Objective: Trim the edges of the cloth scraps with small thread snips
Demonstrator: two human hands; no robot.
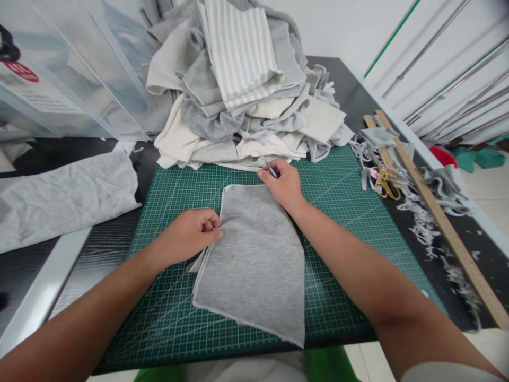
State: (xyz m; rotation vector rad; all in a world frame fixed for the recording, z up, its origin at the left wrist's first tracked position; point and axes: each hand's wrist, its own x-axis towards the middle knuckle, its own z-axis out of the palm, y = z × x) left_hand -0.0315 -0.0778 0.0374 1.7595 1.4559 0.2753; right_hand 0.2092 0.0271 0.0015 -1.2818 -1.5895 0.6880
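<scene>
One grey fabric piece (254, 254), mid cutting mat (334, 310), long axis toward the mat's far edge, lies immediately right of the left hand (189, 233), fingers narrowed, grip unclear; right hand (285, 184), nearer that edge, pinches slim tool (272, 171).

The one camera here sits on a head, facing forward and down, close above the grey cloth (254, 254) and tabletop (111, 239).

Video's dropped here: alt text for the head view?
Left hand touches the left edge of a grey fabric piece on a green gridded mat; right hand, near the piece's top, holds a slim blue tool. Behind, piled grey and cream fabrics.
</scene>
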